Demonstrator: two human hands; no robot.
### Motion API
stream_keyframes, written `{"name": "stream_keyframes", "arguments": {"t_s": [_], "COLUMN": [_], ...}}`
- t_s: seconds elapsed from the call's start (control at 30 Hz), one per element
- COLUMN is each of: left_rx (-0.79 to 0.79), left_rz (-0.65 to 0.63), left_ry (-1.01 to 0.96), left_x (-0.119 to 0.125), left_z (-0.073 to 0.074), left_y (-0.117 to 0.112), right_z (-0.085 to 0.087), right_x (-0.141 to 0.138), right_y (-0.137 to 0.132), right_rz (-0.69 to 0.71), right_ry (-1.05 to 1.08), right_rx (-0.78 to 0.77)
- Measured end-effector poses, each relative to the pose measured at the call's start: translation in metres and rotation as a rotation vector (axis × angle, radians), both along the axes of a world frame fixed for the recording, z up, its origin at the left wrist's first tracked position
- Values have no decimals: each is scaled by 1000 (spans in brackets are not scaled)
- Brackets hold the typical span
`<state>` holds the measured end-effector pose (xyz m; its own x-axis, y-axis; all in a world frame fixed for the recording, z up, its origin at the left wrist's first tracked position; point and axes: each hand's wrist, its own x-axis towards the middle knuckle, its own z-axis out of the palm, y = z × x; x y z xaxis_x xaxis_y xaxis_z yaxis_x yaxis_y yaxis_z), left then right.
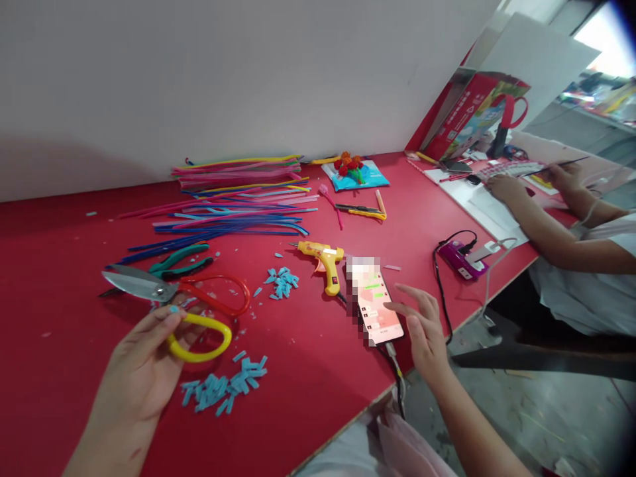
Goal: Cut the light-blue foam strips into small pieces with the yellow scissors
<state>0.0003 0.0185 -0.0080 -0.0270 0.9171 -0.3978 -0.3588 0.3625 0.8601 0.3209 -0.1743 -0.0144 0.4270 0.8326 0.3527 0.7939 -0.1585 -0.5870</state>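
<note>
My left hand (142, 368) is closed round the yellow handle loop of a large pair of scissors (149, 286) with one red and one yellow handle; the blades point left over the red table (59, 311). My right hand (420, 324) hovers with fingers spread at the right edge of a lit smartphone (376, 303) lying on the table, a fingertip touching its screen. A cable runs from the phone's near end off the table edge. Short light-blue cut pieces (223, 386) lie just right of my left hand.
A yellow glue gun (325, 263), a second small pile of blue pieces (282, 281), green pliers (179, 260) and a spread of coloured pipe cleaners (238, 199) lie further back. Another person's hands (507, 189) work at the far right beside a purple device (462, 258) and a red box (472, 116).
</note>
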Motion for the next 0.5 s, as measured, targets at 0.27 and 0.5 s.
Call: {"name": "stream_keyframes", "arguments": {"t_s": [0.27,0.5], "left_rx": [31,23], "left_rz": [-8,-24], "left_ry": [0,-1], "left_x": [-5,-1], "left_z": [-6,-3], "left_y": [0,0], "right_z": [-2,-4], "right_x": [-1,-2], "right_y": [-9,-11], "right_rz": [141,188], "right_ry": [-50,-79], "right_rx": [5,-59]}}
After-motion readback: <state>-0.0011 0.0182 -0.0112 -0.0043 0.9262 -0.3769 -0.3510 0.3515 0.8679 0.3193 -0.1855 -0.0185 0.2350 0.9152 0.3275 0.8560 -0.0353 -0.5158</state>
